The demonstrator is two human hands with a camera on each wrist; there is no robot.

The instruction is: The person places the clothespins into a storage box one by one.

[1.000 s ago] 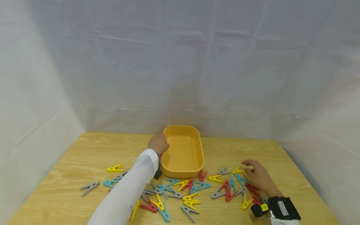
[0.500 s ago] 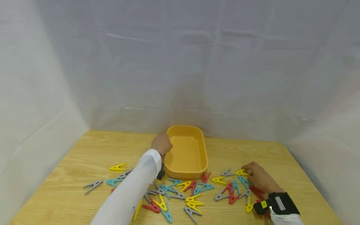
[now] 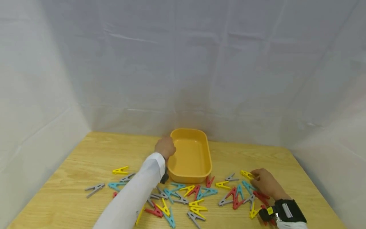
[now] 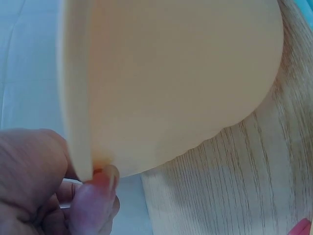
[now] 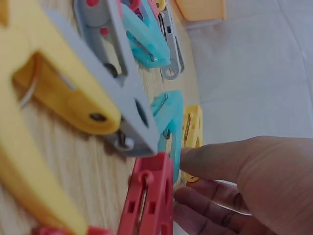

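Note:
An orange oblong tray (image 3: 206, 152) stands at the back middle of the wooden table. My left hand (image 3: 166, 147) grips its left rim; in the left wrist view a fingertip (image 4: 95, 188) presses under the tray's rim (image 4: 76, 98). My right hand (image 3: 255, 176) lies at the right among scattered clothes pegs and pinches a yellow peg (image 3: 246, 174) at its fingertips. In the right wrist view the thumb (image 5: 215, 159) touches that yellow peg (image 5: 192, 128), beside a cyan peg (image 5: 168, 117) and a red peg (image 5: 149, 196).
Many yellow, grey, cyan and red pegs (image 3: 197, 190) lie across the front of the table (image 3: 85, 152). A yellow peg (image 3: 120, 170) and a grey peg (image 3: 94, 189) lie apart at the left. White cloth walls close in the back and both sides.
My right hand drew back a little and closed its fingers on the yellow peg, which now sits tilted at the fingertips. My left hand has stayed on the tray's rim.

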